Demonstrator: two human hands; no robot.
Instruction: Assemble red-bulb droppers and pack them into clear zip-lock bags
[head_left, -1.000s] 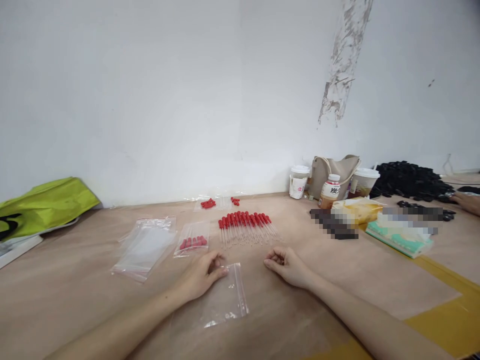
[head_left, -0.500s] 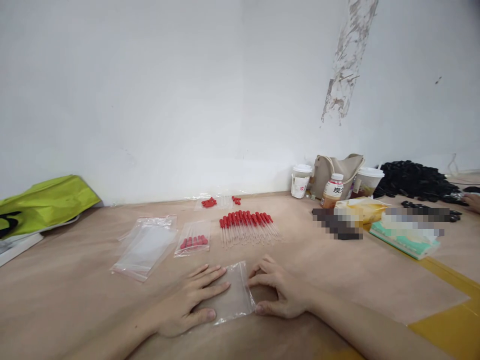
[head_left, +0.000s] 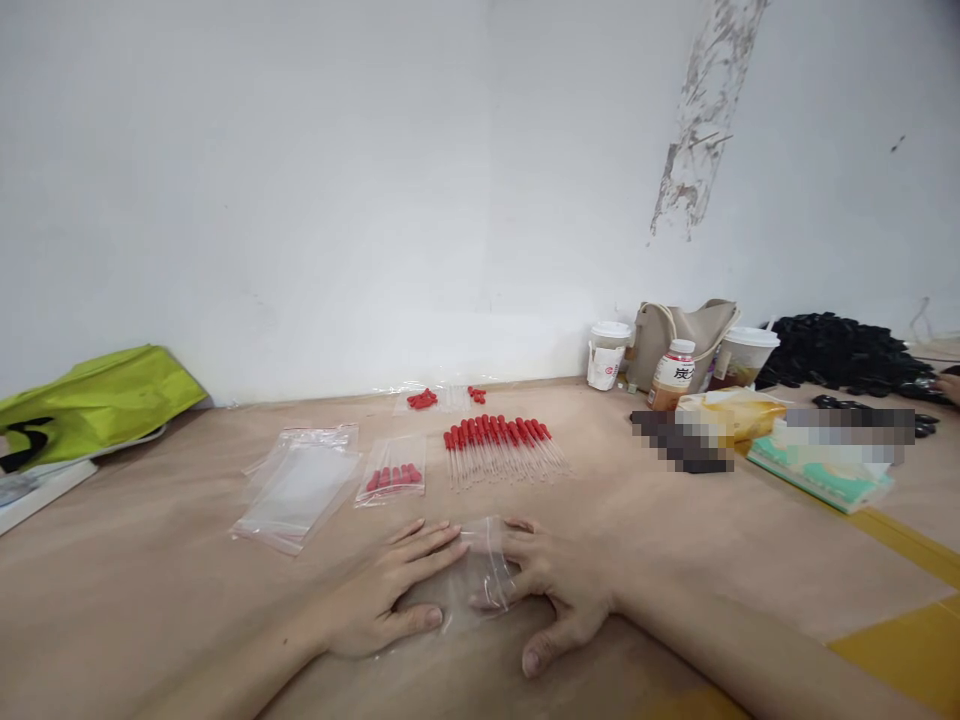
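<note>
A clear zip bag (head_left: 480,567) lies flat on the brown-paper-covered table in front of me. My left hand (head_left: 397,590) rests flat on its left part, fingers stretched out. The fingers of my right hand (head_left: 559,585) are spread, and some of them show through the plastic at the bag's right end, seemingly inside its mouth. My right thumb stays outside, on the paper. Beyond the bag lies a row of glass droppers (head_left: 501,448) with red rubber bulbs. Left of them, another zip bag (head_left: 390,470) holds several red bulbs.
A stack of flat zip bags (head_left: 300,485) lies to the left. Red bulbs (head_left: 421,399) sit on plastic by the wall. At right stand a paper cup (head_left: 607,357), a bottle (head_left: 671,376), a tissue pack (head_left: 821,465) and a black heap (head_left: 840,350), with another person's hand (head_left: 949,387) beside it.
My right hand's fingers have moved left from the bag's right edge to behind its plastic and spread apart, the thumb coming off the bag. My left hand stays on the bag.
</note>
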